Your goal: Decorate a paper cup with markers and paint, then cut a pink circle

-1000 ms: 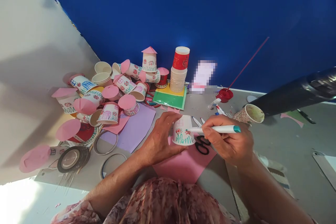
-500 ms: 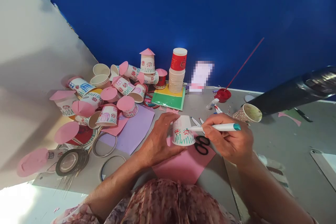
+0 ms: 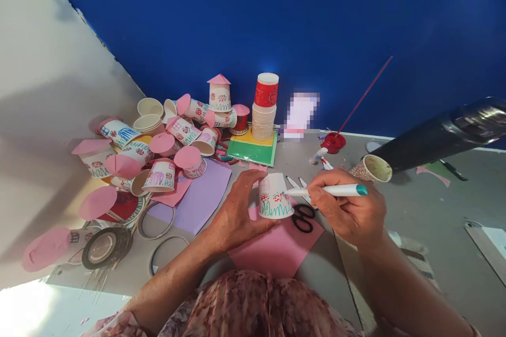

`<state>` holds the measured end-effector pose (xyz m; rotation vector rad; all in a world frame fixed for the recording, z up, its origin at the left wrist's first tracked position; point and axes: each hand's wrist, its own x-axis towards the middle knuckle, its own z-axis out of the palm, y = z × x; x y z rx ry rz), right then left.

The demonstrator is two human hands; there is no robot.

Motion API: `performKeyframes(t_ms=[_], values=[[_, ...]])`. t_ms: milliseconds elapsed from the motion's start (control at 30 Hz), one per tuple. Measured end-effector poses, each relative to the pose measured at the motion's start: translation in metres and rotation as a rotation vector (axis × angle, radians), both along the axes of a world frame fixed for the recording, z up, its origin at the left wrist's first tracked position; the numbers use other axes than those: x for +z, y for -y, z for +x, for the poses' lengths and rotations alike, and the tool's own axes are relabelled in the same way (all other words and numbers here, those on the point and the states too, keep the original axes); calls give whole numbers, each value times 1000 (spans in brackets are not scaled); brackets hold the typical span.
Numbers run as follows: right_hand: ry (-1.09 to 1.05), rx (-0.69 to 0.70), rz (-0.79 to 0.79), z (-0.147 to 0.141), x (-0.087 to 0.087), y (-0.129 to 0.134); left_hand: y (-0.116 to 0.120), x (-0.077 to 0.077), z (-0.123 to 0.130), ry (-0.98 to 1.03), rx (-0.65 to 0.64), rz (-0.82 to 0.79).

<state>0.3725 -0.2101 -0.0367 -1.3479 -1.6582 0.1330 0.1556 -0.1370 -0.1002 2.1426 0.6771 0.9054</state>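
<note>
An upside-down white paper cup [image 3: 275, 196] is gripped from the left by my left hand [image 3: 239, 210], fingers behind it and thumb near its rim. Green grass strokes and red dotted flowers are drawn on its side, with a faint pink patch higher up. My right hand [image 3: 350, 208] holds a white felt-tip pen [image 3: 332, 190] with a green end; its tip is at the cup's right side, by the red dots. Below the cup lies a pink paper sheet [image 3: 276, 247], and black-handled scissors [image 3: 303, 218] rest on it beside the cup.
Decorated cups with pink paper roofs [image 3: 160, 175] are heaped at the left, near tape rolls [image 3: 103, 248] and purple paper [image 3: 205, 195]. A stack of cups [image 3: 264, 121] stands behind. To the right are a patterned cup [image 3: 371, 168], a red pot [image 3: 333, 142] and a black cylindrical object [image 3: 438, 137].
The right hand and pen have shifted slightly to the right, the tip staying near the cup's red dots. The view has moved a little; the left hand keeps its hold.
</note>
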Motion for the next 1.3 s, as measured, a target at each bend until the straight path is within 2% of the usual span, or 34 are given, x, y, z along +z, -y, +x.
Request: performKeyframes(t_ms=[467, 700, 867, 1300], values=[[-6, 22, -13, -3, 1, 0, 1, -2, 0, -10, 3, -30], [2, -32, -16, 0, 3, 3, 1, 0, 1, 14, 2, -112], [16, 11, -15, 0, 3, 2, 0, -1, 1, 14, -19, -93], [-12, 19, -31, -1, 4, 4, -1, -3, 1, 22, -23, -85]])
